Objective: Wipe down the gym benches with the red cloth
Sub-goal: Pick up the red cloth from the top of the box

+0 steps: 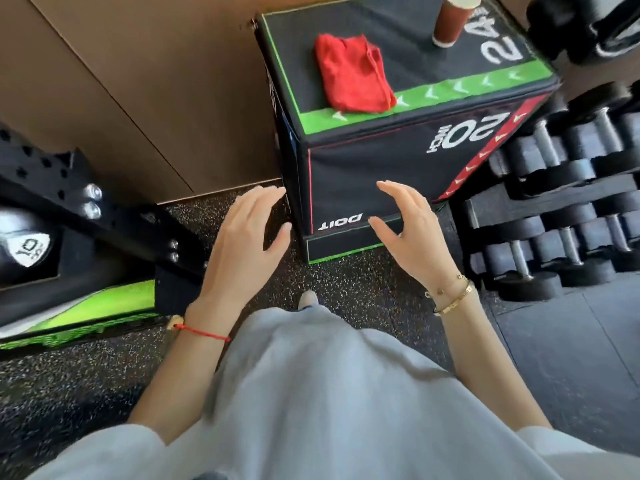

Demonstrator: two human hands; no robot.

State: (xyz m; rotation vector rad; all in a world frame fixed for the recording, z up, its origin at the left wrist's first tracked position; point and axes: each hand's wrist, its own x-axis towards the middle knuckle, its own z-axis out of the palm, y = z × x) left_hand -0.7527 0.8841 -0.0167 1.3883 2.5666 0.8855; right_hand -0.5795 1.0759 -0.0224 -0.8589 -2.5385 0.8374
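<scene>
The red cloth (353,74) lies loosely folded on top of the black plyo box (381,157), its near end lapping onto the green stripe — soft, light terry-like fabric that should bunch easily and suit a pinch at the folded edge or a whole-hand scoop. Well apart from it on the same top stands a brown cup (450,22), probably easy to tip. Both the left hand (246,237) and the right hand (412,226) hover low before the box's front face, fingers relaxed and spread, holding nothing. Rubbery dumbbells (554,216) sit racked to the right — the floor is speckled rubber.
</scene>
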